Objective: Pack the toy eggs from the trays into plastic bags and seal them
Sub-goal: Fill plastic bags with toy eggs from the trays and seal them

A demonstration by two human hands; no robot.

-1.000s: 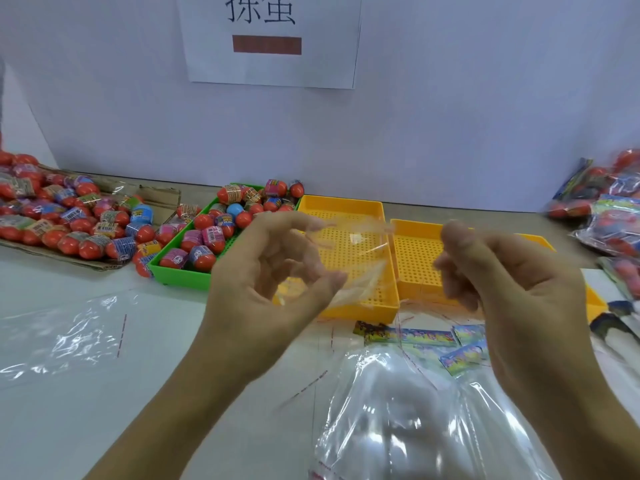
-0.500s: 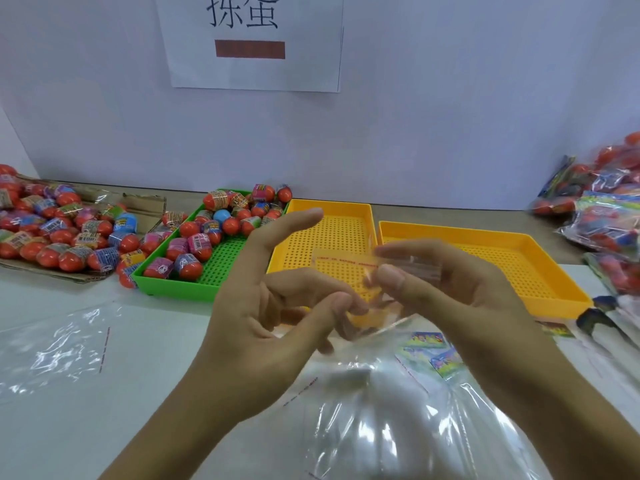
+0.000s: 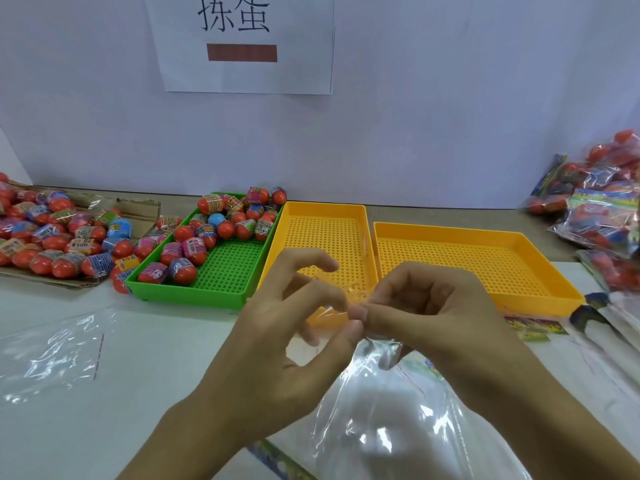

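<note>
The clear, thin plastic bag (image 3: 388, 420) hangs in the lower centre of the frame, and its crumpled mouth is gathered between the two hands. It looks empty; I see no egg inside it (the glare on the film makes this not fully certain). The left hand (image 3: 294, 341) pinches the top edge of the film with thumb and one finger, while its other fingers are spread and loosely bent. The right hand (image 3: 433, 313) has its fingers curled and nips the same edge, so the fingertips of both hands almost touch just above the bag.

By my judgement the task is somewhere in the middle, and this bag is only being opened. In the upper right of the frame lies a heap of filled, sealed bags of eggs (image 3: 599, 216), so a part is already done. Much is left: the green perforated plastic tray (image 3: 221, 289) in the centre left holds a group of red toy eggs with coloured wrappers (image 3: 214, 237) at its far end, and many more loose eggs (image 3: 52, 237) lie on a flat brown cardboard sheet (image 3: 138, 209) in the upper left. The two yellow perforated trays (image 3: 478, 271), right of the green one, hold no eggs. Another flat clear bag (image 3: 52, 351) lies on the white table (image 3: 156, 375) at the lower left.
</note>
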